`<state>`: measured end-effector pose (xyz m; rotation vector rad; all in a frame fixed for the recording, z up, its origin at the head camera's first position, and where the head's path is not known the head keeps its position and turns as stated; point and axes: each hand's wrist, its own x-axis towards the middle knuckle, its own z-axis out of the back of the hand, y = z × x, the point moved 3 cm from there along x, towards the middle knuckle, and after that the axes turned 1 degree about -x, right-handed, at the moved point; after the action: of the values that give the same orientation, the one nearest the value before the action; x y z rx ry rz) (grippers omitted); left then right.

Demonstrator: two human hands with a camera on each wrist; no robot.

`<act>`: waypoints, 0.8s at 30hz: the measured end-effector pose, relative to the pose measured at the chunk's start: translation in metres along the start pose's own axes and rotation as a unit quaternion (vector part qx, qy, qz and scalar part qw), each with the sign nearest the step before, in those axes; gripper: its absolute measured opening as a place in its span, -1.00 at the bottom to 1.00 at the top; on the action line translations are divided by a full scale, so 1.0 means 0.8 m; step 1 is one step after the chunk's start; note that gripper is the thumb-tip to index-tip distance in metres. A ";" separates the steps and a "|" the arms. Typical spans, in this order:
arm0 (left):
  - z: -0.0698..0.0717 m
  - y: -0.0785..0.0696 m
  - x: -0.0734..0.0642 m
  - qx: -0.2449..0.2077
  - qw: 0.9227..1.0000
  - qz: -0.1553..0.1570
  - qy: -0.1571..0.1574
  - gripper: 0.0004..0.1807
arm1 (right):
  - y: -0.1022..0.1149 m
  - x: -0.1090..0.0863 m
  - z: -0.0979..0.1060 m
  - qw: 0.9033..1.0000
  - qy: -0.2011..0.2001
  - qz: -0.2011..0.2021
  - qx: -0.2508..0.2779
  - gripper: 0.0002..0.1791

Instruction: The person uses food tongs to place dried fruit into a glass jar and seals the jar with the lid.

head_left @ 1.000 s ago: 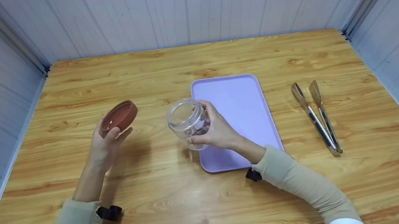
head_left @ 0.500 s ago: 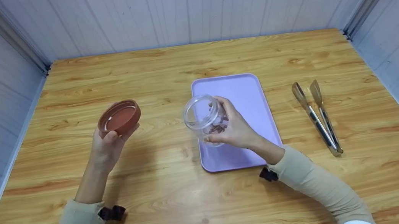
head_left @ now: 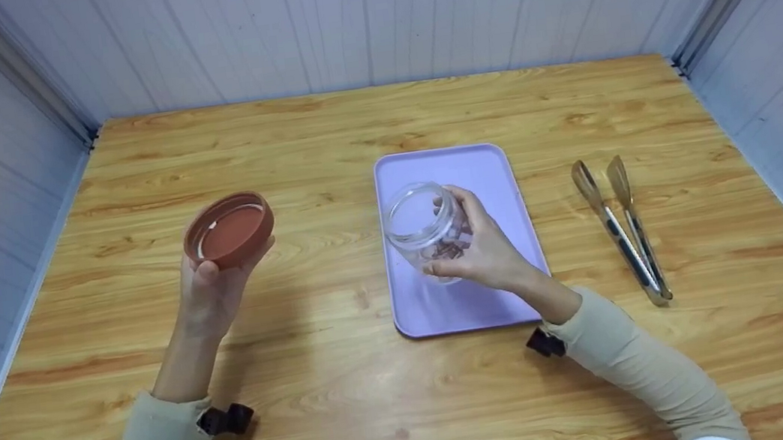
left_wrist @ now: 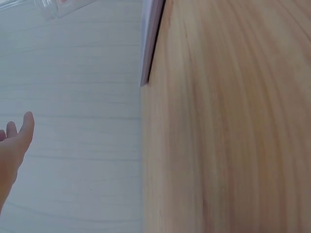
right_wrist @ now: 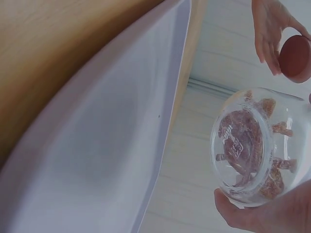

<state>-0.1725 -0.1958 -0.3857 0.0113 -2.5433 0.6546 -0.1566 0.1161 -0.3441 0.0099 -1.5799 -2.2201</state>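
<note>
A clear jar point(head_left: 418, 235) without its lid is gripped round its side by my right hand point(head_left: 482, 249), tilted with its mouth toward the left. Reddish-brown pieces point(right_wrist: 243, 141) lie at its bottom, as the right wrist view shows. It is held above a purple tray point(head_left: 419, 315). Off to the left, my left hand point(head_left: 216, 292) holds a round reddish-brown lid point(head_left: 234, 229), its hollow inside facing up and toward me. Only a few fingers point(left_wrist: 26, 128) of that hand reach into the left wrist view, where the lid is out of sight.
Metal tongs point(head_left: 624, 235) with dark grip strips lie on the wooden table point(head_left: 356, 414), right of the tray, their arms spread apart. Pale panelled walls point(head_left: 365, 19) stand behind the table and along both sides.
My right hand has carried the jar rightward, from the tray's left edge to over the tray. The lid in my left hand has turned so more of its inside shows.
</note>
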 end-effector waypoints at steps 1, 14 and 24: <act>-0.016 -0.002 -0.001 0.009 1.000 -0.004 -0.002 -0.17 | -0.001 0.000 0.001 1.000 0.000 -0.001 0.002 -0.04; -0.039 0.010 -0.001 -0.062 0.998 0.029 0.015 -0.13 | -0.050 -0.004 0.004 0.998 -0.007 0.032 -0.053 0.03; -0.060 0.025 -0.004 0.091 0.994 0.038 0.051 -0.16 | -0.046 -0.012 0.004 0.989 0.007 0.073 -0.130 0.06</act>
<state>-0.1497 -0.1566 -0.3601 -0.0545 -2.3881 0.8933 -0.1603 0.1322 -0.3783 -0.1612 -1.2307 -2.2854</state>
